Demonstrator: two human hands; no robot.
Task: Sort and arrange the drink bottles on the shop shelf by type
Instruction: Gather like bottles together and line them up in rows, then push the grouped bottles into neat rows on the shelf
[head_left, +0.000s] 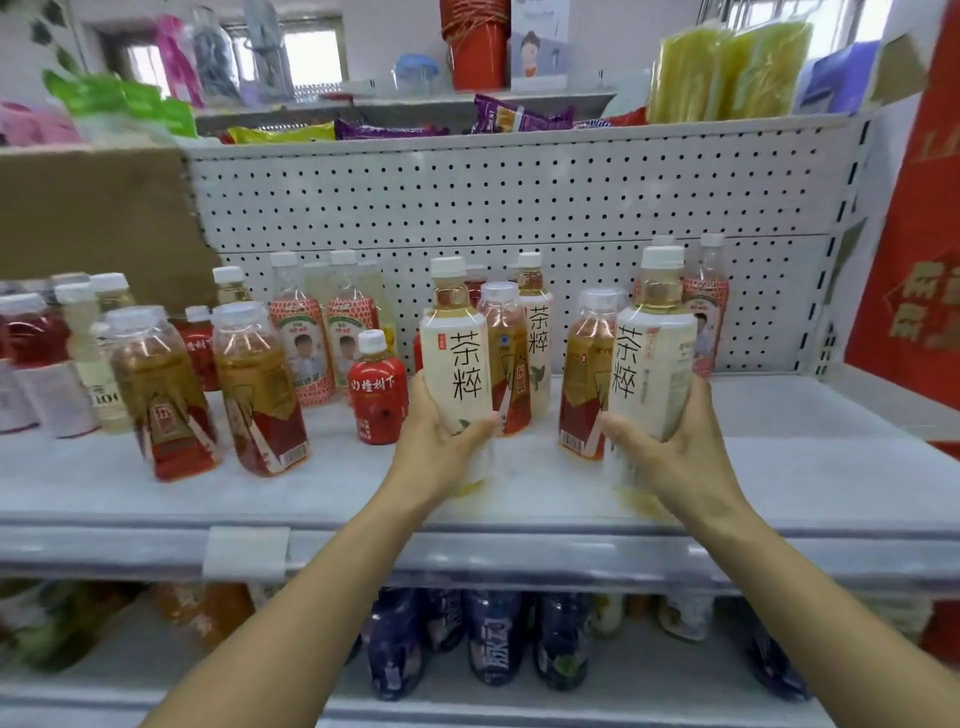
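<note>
At the middle shelf (779, 467), head view: left hand (441, 441) grips the left white tea bottle (457, 353) round its lower half, fingers (425, 387) curled behind, thumb across the front. Right hand (670, 447) grips the right white tea bottle (649, 358) the same way. Both upright, apart from each other; base contact with shelf unclear. Between them: two amber bottles (506, 358), third white tea bottle (537, 332) behind. Small red bottle (376, 395) just left of left hand.

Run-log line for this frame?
left hand grips white tea bottle A | right hand grips white tea bottle B | both upright over shelf | matching third bottle stands behind A
</note>
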